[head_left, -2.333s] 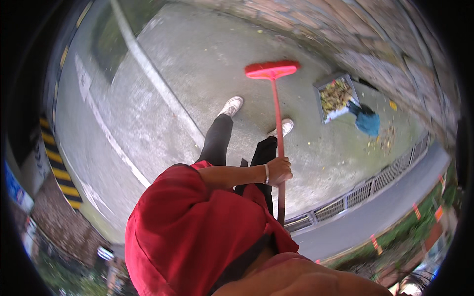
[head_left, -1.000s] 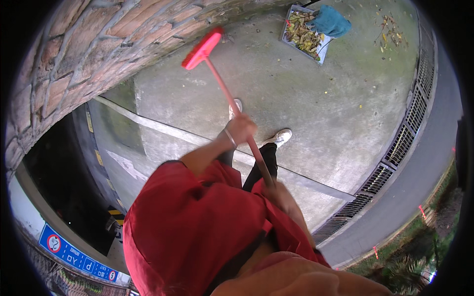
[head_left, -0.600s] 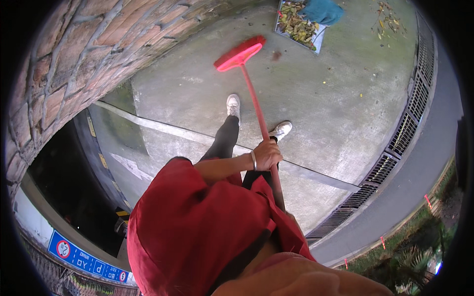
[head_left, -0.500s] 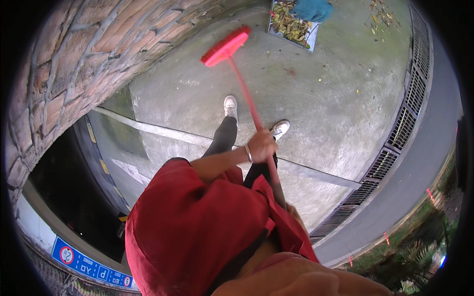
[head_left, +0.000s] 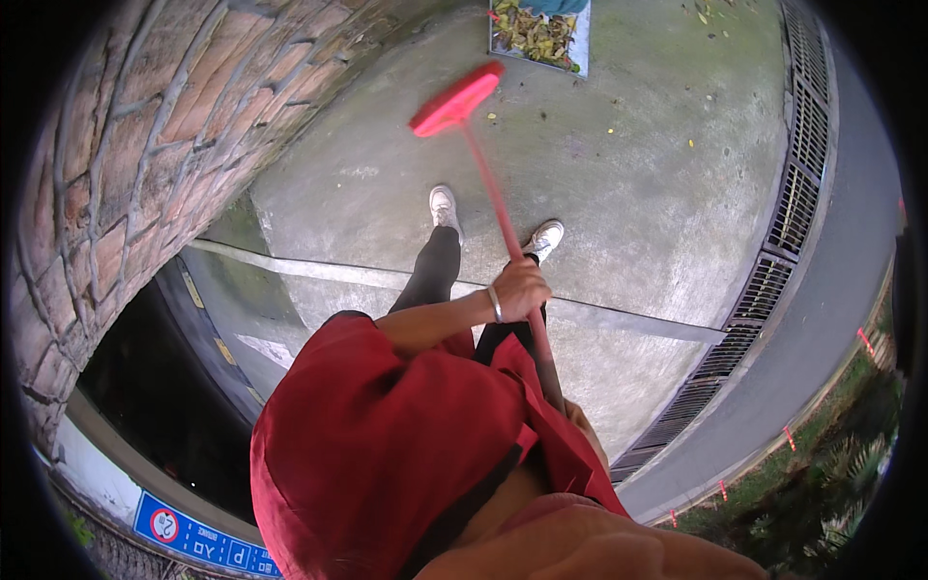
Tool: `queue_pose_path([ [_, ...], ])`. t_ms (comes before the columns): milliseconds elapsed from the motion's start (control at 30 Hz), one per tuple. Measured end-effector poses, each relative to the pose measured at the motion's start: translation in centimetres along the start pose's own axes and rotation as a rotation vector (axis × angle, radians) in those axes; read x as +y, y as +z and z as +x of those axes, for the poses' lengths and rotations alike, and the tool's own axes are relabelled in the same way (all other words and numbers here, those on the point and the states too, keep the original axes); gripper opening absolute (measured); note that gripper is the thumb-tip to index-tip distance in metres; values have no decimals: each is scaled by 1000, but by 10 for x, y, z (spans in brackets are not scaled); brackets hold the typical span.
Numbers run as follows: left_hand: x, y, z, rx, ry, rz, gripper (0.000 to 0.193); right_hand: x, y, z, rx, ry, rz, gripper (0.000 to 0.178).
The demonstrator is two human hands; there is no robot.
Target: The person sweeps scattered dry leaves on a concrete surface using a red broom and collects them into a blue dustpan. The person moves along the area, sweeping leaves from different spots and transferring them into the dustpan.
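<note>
My left hand (head_left: 522, 289), with a light bracelet at the wrist, is closed around the handle of a red broom (head_left: 493, 188). The broom's wide brush head (head_left: 456, 100) lies ahead of my feet, slightly smeared by motion; whether its bristles touch the floor I cannot tell. Close to my body, my right hand (head_left: 583, 425) shows only in part at the upper end of the handle, beside my red top, and most of its fingers are hidden. Beyond the brush head, a pale-edged dustpan or tray (head_left: 581, 43) bears dry leaves (head_left: 535, 37) and a blue-green cloth-like thing (head_left: 556, 5).
A stone wall (head_left: 145, 145) rises on the left. A metal drain grate (head_left: 773, 261) runs along the right, with a road (head_left: 822, 300) beyond. A pale strip (head_left: 619, 319) crosses the concrete floor under me. Stray leaves (head_left: 690, 143) dot the ground. A blue sign (head_left: 208, 536) stands lower left.
The brush head has swung a little to the right, nearer the leaf-filled pan. My view has shifted slightly, so the pan sits farther left and higher. Both hands keep their places on the handle.
</note>
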State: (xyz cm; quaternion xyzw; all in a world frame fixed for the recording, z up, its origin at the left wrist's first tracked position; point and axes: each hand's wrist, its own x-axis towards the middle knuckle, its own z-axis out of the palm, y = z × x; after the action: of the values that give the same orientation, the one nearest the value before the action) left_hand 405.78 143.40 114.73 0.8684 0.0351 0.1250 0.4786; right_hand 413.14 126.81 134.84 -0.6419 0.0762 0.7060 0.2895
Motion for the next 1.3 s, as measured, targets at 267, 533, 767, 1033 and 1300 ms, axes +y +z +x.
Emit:
queue_pose_path([
  [267,-123,-51,13,-206,43,383,14,-53,4,90,-304,10,587,15],
  [533,58,81,85,-124,69,-51,12,12,-79,-99,91,89,338,12],
  [767,-5,38,46,-417,-127,423,10,-3,-119,14,-210,31,169,9],
  [1033,32,165,183,-666,-6,243,10,14,-232,-54,-25,25,473,8],
  [1300,135,172,171,-189,-31,-32,14,36,-249,-140,37,-16,22,14],
])
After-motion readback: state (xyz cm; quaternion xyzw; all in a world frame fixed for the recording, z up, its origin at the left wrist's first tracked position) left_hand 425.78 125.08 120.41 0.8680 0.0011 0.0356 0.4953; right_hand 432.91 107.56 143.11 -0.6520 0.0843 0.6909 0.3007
